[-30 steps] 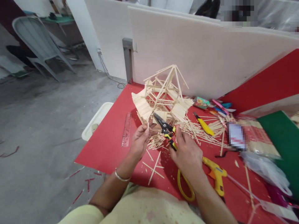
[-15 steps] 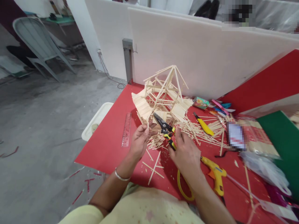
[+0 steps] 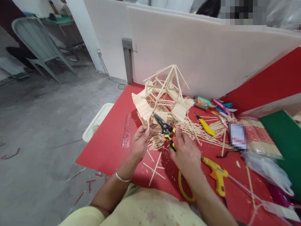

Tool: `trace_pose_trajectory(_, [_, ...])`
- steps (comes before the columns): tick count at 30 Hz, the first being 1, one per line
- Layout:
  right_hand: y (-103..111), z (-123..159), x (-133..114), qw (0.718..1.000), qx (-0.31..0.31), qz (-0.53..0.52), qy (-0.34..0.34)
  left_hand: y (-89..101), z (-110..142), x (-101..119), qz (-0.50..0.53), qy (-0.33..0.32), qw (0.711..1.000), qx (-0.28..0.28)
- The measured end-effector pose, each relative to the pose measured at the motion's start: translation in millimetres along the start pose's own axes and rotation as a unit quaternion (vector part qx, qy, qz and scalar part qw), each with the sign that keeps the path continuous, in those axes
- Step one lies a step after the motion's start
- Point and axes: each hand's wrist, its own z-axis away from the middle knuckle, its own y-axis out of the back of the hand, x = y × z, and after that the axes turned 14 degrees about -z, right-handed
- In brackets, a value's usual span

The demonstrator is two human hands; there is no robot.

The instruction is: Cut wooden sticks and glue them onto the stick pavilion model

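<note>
Between the thumb and fingers of my left hand is a short wooden stick, held upright. My right hand grips the yellow-and-black handles of a pair of pliers, whose dark jaws point up and left, to the right of the stick. Just beyond both hands stands a model built of wooden sticks, with a pointed open frame on top and slatted panels around it. Loose wooden sticks lie heaped under and beside the pliers.
A clear ruler lies left on the red table. To the right are a yellow cutter knife, a yellow glue gun, a phone, stick packs and a plastic bag. A white panel stands behind.
Almost nothing differs. My hands, the stick and the pliers hold nearly the same place; the whole view has shifted very slightly.
</note>
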Motion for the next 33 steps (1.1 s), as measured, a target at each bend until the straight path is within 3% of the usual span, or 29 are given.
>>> trace_pose_trajectory(33, [1.4,-0.1,-2.6,1.0,-0.007,0.004,-0.008,0.1,0.1,0.0,-0.013,-0.002,1.0,-0.003])
